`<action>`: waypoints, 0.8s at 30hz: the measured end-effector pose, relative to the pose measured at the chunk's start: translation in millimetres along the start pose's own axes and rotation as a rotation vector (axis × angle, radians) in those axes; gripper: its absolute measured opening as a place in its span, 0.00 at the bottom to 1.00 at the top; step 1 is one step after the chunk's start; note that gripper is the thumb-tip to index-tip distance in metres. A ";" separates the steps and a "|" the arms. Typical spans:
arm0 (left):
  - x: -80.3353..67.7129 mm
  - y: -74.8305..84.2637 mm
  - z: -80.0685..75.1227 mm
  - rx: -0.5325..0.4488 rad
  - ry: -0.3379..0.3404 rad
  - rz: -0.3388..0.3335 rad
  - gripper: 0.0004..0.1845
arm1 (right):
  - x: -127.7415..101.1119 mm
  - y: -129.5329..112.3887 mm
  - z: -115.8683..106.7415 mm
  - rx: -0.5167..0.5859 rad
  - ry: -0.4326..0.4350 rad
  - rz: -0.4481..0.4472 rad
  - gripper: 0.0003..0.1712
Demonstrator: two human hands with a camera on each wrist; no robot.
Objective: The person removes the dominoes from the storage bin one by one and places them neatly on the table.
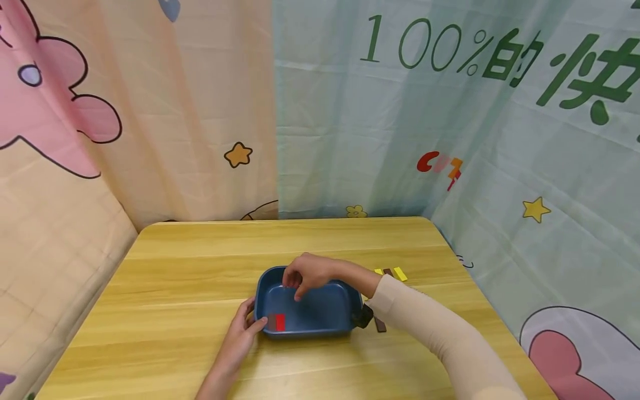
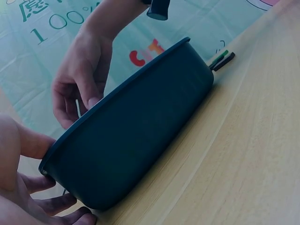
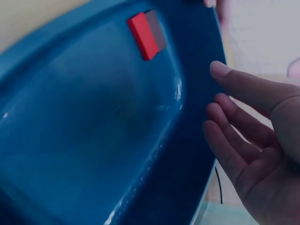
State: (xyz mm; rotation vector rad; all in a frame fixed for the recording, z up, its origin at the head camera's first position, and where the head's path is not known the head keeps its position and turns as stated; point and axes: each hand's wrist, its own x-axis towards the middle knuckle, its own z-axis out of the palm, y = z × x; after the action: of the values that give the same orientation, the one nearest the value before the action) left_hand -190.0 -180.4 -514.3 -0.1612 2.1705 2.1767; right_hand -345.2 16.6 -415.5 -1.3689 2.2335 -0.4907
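A blue rectangular plastic basin (image 1: pixel 320 319) stands on the table. My left hand (image 1: pixel 240 333) grips its left end, thumb at the rim and fingers against the outer wall, as the left wrist view shows. Inside, in the near left corner, a red block (image 1: pixel 280 322) lies side by side with a dark brown block (image 1: pixel 271 322). Over the basin's left half hovers my right hand (image 1: pixel 310 272). In the right wrist view its fingers (image 3: pixel 229 145) are loosely bent near the basin wall, apart from the thumb, with nothing between them.
Past the basin's right end, yellow strips (image 1: pixel 400 274) and a brown strip (image 1: pixel 381 325) lie on the wooden table (image 1: pixel 165 311), partly hidden by my right arm. A dark device (image 1: pixel 364 316) hangs under that forearm. Printed curtains (image 1: pixel 350 128) enclose the table's back and sides.
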 end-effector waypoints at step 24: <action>-5.1 1.2 0.7 -0.022 -0.001 0.035 0.28 | 57.4 -4.3 47.7 -0.263 -0.340 -0.190 0.10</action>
State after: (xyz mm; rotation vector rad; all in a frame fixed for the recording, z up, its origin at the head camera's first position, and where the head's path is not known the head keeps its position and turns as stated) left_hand -185.2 -179.6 -512.4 -0.1240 2.1657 2.2188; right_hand -337.6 -39.4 -464.4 -1.6658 1.9485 -0.0163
